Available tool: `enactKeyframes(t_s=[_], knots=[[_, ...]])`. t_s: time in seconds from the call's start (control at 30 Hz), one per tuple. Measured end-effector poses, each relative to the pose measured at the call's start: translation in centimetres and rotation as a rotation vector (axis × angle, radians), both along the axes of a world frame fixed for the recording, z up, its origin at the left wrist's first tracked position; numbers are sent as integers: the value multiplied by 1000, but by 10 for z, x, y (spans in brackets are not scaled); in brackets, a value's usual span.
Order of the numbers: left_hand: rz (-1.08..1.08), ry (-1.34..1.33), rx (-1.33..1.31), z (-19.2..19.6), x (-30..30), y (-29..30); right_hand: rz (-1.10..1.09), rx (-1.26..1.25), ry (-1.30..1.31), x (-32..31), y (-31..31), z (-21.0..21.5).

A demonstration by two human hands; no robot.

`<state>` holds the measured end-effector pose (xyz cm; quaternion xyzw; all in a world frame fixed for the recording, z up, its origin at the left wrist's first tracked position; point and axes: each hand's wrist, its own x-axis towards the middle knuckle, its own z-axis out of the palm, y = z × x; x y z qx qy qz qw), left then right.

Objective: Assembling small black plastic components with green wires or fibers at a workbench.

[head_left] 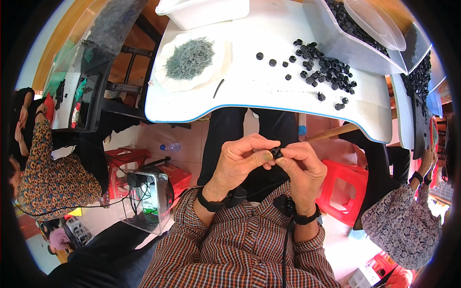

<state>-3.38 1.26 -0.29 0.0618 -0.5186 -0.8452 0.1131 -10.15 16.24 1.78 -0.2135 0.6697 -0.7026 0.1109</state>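
My left hand [243,157] and my right hand [303,168] meet above my lap, just off the table's near edge. Between their fingertips is a small round black plastic part [276,152], pinched from both sides. The fingers cover most of it. Similar small black plastic caps [331,69] lie heaped on the right of the white table [259,91], with several loose ones trailing left. A white scalloped plate [165,81] holds a mound of thin grey pin-like pieces [190,58]. A short black strip [218,89] lies beside the plate.
A white tub [206,14] stands at the far left of the table. At the far right, a clear bin [355,45] holds many black parts. Red stools [342,189] stand on both sides. Co-workers sit left [62,182] and right [403,223]. A clear box with cables [144,197] is at left.
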Motion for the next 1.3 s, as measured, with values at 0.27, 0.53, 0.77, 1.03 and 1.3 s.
enactKeyframes(t_s=[0.27, 0.53, 0.77, 1.03, 1.3], knots=[[37, 20, -146, 8, 1, 1, 87, -186, -112, -6, 0, -18], [66, 77, -349, 17, 2, -3, 149, -310, -256, -8, 0, -23], [53, 98, -395, 16, 4, -6, 180, -345, -245, -7, -2, -23], [31, 90, -369, 15, 4, -9, 200, -339, -245, -8, -4, -25], [5, 89, -345, 15, 6, -9, 206, -298, -241, -9, -2, -22]])
